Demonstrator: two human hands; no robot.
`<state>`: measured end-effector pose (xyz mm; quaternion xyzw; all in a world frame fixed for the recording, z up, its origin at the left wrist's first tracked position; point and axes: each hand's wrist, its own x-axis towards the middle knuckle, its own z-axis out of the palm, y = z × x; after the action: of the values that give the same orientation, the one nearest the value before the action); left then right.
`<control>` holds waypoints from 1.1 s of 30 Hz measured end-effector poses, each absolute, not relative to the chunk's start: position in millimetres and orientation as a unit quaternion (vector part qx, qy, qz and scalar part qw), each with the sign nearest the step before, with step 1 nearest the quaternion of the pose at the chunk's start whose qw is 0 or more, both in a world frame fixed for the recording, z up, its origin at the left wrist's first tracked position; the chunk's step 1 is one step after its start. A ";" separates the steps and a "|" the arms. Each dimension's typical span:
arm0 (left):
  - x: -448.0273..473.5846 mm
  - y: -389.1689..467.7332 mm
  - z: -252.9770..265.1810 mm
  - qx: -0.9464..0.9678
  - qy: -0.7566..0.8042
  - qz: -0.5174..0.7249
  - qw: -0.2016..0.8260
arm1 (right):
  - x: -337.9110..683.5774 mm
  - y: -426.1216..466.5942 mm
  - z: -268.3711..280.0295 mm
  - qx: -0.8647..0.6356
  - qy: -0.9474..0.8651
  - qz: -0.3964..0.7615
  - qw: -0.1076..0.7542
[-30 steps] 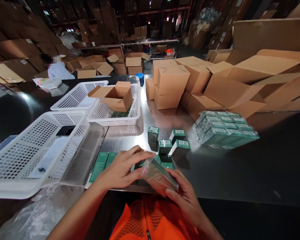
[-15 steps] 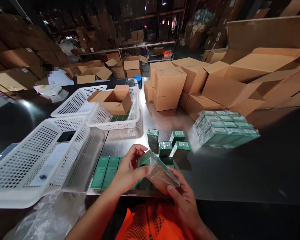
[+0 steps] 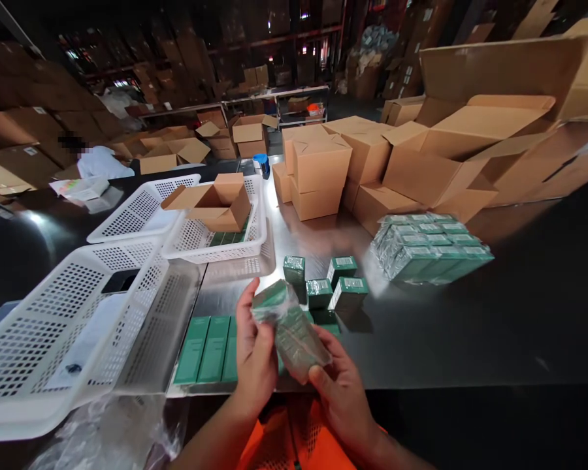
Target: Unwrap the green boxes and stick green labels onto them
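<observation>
Lower centre: the left hand (image 3: 255, 349), loosely curled, holds the upper end of a film-wrapped green carton (image 3: 296, 336); the right hand (image 3: 340, 378) pinches its lower end. It has just tilted steeper, apparently easing work on its face.

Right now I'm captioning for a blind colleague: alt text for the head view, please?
Two hands hold a plastic-wrapped green box over a metal table. Beyond stand more green boxes, with a wrapped block of them at right; white baskets sit at left, cardboard boxes behind.
</observation>
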<state>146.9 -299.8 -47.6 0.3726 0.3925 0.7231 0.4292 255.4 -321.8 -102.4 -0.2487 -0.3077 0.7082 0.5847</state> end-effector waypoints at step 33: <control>123.3 -354.0 -91.2 0.810 0.386 0.318 0.306 | 350.6 -316.4 -88.3 -0.501 -0.236 0.438 0.708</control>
<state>123.3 -354.0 -91.2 0.8095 0.3865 0.3185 0.3064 350.6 -316.4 -88.3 -0.5010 -0.2361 0.4378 0.7082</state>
